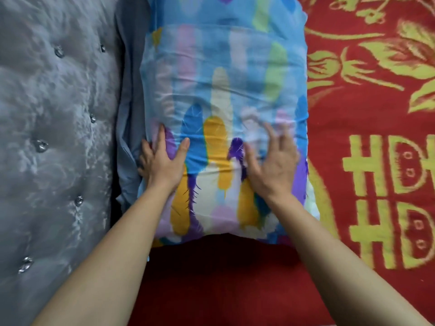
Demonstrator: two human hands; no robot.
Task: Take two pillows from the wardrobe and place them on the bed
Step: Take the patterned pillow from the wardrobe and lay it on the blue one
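Observation:
A pillow (223, 95) in a blue cover with many-coloured feather shapes lies on the bed, lengthwise beside the headboard. A second pillow edge with the same pattern shows at the top (226, 10). My left hand (162, 161) rests flat on the pillow's left near edge, fingers curling over its side. My right hand (273, 161) lies flat on the pillow's right near part, fingers spread. Neither hand grips anything.
A red bedspread (376, 114) with a gold pattern covers the bed to the right and in front. A grey tufted headboard (54, 114) with shiny buttons stands on the left, with a grey-blue cloth (129, 102) between it and the pillow.

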